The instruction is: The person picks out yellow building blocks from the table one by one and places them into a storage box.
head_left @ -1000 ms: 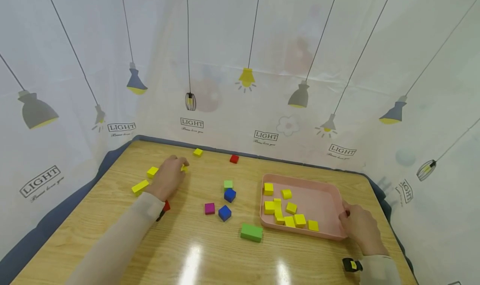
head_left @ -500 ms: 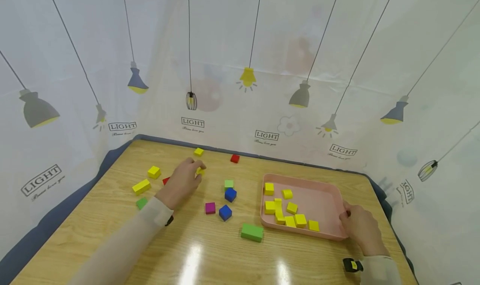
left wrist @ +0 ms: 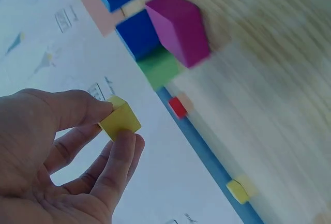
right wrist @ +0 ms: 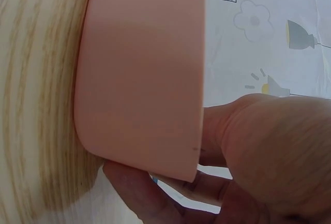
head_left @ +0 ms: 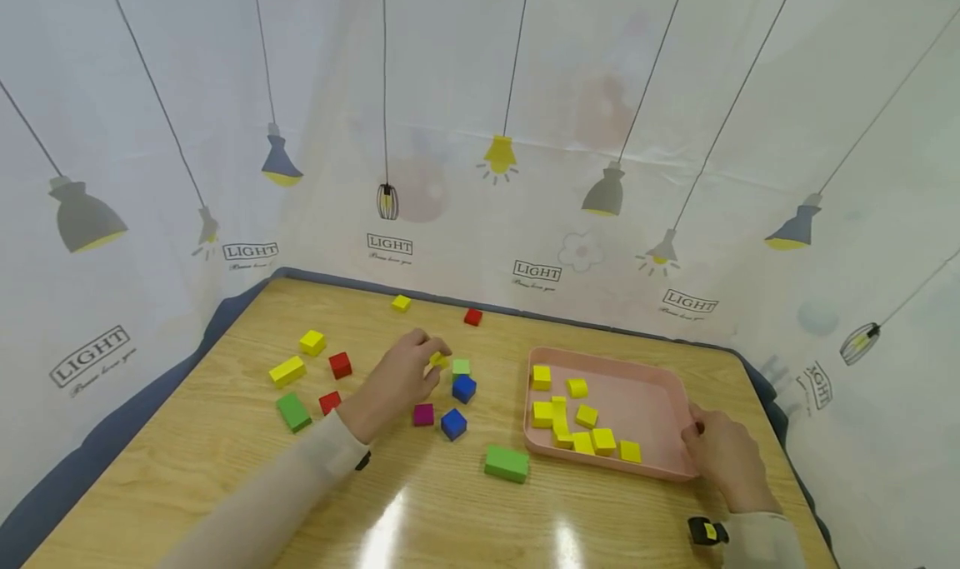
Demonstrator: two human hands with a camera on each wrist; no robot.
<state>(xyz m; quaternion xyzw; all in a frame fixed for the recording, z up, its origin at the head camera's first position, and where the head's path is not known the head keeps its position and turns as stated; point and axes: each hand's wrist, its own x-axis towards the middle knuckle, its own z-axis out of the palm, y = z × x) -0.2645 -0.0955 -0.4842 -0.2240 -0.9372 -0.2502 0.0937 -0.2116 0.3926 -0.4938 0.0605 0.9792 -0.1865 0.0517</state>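
My left hand (head_left: 397, 381) pinches a small yellow block (left wrist: 120, 120) between thumb and fingertips, raised above the table in the left wrist view. Just beyond it in the head view are a light green block (head_left: 461, 367) and a blue block (head_left: 464, 389). A second blue block (head_left: 453, 424) and a magenta block (head_left: 423, 415) lie closer to me. At the right, my right hand (head_left: 727, 456) grips the end wall of a pink tray (head_left: 648, 402), its thumb and fingers on either side of the rim. Several yellow blocks (head_left: 603, 441) lie inside the tray, mostly toward its left and front.
Left on the table lie two yellow blocks, one long (head_left: 287, 372), two red blocks (head_left: 340, 365) and a green block (head_left: 293, 411). A yellow block (head_left: 401, 303) and a red block (head_left: 473, 316) sit near the back edge. A long green block (head_left: 507, 463) lies before the tray.
My left hand has carried the yellow block rightward across the table, uncovering the red and green blocks at left. The right hand and tray have stayed in place.
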